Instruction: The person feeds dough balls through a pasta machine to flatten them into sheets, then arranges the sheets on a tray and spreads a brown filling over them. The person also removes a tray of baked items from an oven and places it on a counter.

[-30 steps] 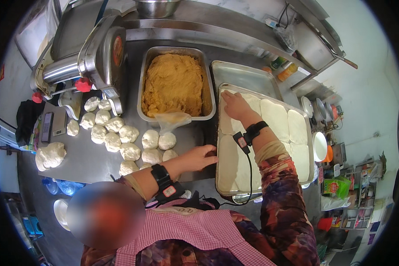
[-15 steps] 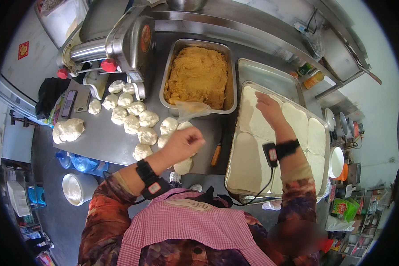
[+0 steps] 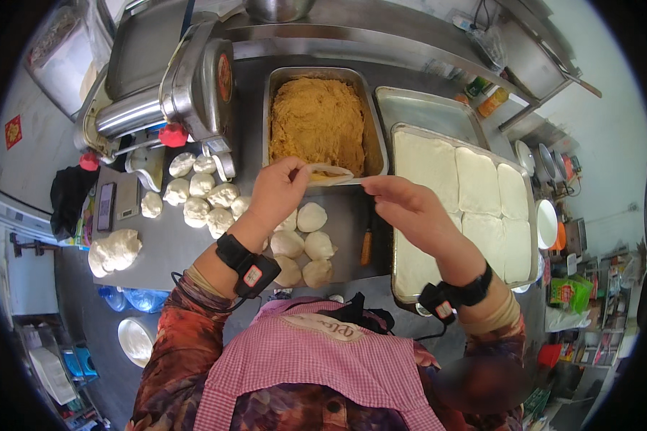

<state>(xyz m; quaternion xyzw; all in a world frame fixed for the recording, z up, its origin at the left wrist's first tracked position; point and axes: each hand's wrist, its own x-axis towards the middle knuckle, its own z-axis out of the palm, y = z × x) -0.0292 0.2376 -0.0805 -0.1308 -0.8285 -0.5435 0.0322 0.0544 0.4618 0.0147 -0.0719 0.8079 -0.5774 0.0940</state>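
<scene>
My left hand [image 3: 274, 192] pinches a thin, clear plastic piece [image 3: 329, 173] between thumb and fingers, at the near rim of a metal pan. An open mouth shows in the plastic, like that of a bag or disposable glove; I cannot tell which. My right hand [image 3: 415, 214] is open with fingers stretched toward the plastic, fingertips at its right end. Orange-brown paste [image 3: 318, 122] fills much of the pan [image 3: 378, 144]. Several pale dough balls [image 3: 312, 217] lie on the counter around my left forearm. Flat dough sheets [image 3: 478, 176] cover a tray [image 3: 398, 293] under and beyond my right hand.
A dough roller machine [image 3: 194, 86] stands at the back left. A wooden-handled tool [image 3: 366, 248] lies between the dough balls and the tray. Behind that tray is another metal tray [image 3: 431, 115]. A phone [image 3: 106, 207] and a larger dough lump [image 3: 115, 251] are at the left.
My right hand has come left from the dough sheets to the plastic. My left hand has moved up and taken hold of the plastic, which lay on the pan's near edge.
</scene>
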